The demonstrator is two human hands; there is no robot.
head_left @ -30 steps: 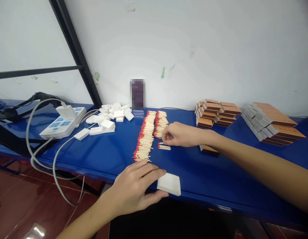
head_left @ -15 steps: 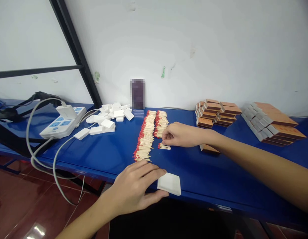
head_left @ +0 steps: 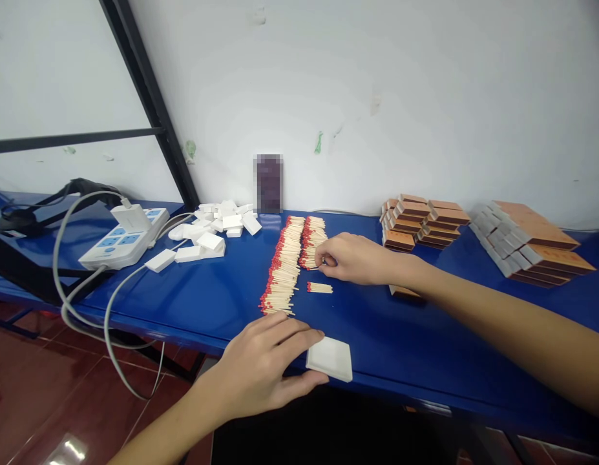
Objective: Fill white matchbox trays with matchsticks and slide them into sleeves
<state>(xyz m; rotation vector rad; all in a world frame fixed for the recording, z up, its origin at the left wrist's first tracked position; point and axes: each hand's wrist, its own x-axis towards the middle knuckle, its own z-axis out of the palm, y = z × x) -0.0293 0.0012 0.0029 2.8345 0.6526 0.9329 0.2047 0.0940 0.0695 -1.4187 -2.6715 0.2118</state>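
Note:
A white matchbox tray [head_left: 331,358] sits at the front edge of the blue table, gripped at its left end between the thumb and fingers of my left hand [head_left: 267,368]. My right hand [head_left: 352,258] has its fingertips pinched together at the lower right side of the shorter row of red-headed matches [head_left: 315,236]; whatever is between them is hidden. A longer row of matches [head_left: 282,268] lies just to the left. Below my right hand, a small group of matches [head_left: 320,288] lies side by side on the table.
White matchbox trays [head_left: 209,241] are heaped at the back left, near a power strip [head_left: 119,248] with looping cables. Orange matchboxes stand in a middle stack [head_left: 408,210] and a right stack [head_left: 536,226]. Another matchbox [head_left: 403,292] lies partly under my right forearm. A pixelated dark object [head_left: 269,184] leans on the wall.
My right hand has lifted off the small group of matches and moved slightly back to the shorter row. My left hand and the tray have stayed in place.

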